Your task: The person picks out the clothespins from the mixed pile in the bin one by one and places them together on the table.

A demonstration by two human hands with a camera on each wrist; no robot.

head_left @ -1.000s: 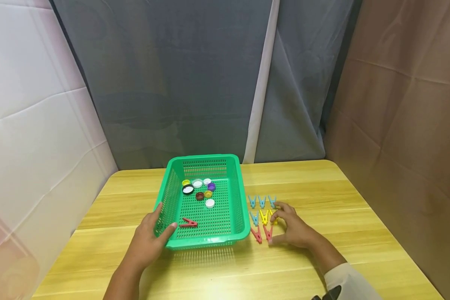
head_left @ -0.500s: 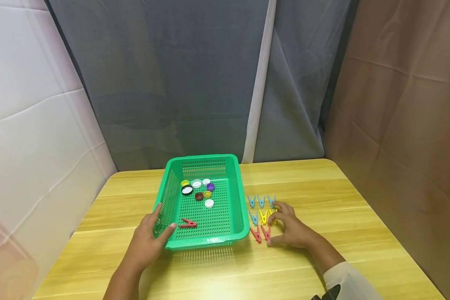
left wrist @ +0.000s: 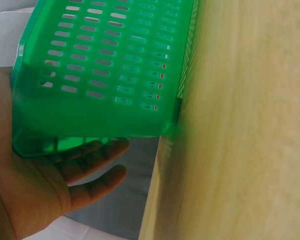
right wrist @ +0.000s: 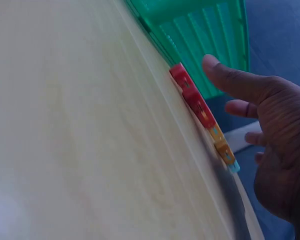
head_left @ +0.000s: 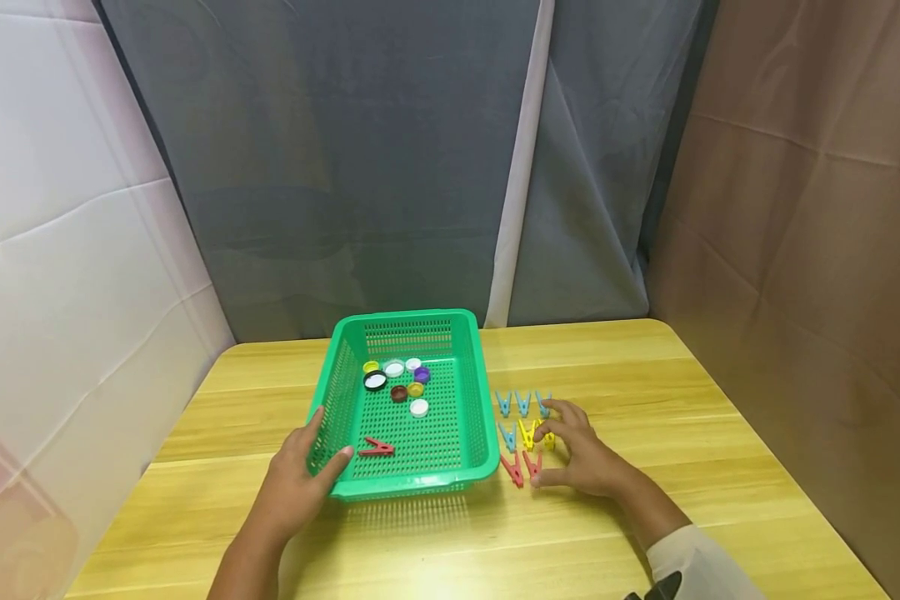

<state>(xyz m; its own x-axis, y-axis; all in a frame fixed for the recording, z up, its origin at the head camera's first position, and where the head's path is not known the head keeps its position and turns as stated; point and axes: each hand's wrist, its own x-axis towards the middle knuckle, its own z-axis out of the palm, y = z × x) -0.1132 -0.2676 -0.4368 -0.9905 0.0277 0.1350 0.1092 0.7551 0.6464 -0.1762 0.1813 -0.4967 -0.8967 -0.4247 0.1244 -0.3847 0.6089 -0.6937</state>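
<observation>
My left hand [head_left: 294, 477] grips the near left corner of the green plastic basket [head_left: 426, 482], thumb over the rim; in the left wrist view its fingers [left wrist: 97, 192] reach past the outside wall. To the basket's right lie clothespins in rows: blue ones such as the blue clothespin [head_left: 503, 404], then a yellow clothespin [head_left: 526, 435], and nearest me two red clothespins [head_left: 512, 471]. Bent and spread, my right hand [head_left: 588, 458] is over their right side, its thumb beside the right red clothespin [head_left: 532, 463]. The right wrist view shows a gap between this hand [right wrist: 275, 110] and the clothespins.
Inside the basket are another red clothespin [head_left: 377, 447] and several bottle caps, among them a purple cap [head_left: 422, 375] and a brown cap [head_left: 398, 393]. The wooden table [head_left: 615, 367] ends before a grey curtain [head_left: 345, 167]. Cloth walls flank both sides.
My right index finger and thumb have shifted slightly left, away from the right yellow clothespin, which shows more now. The left hand and basket have stayed put.
</observation>
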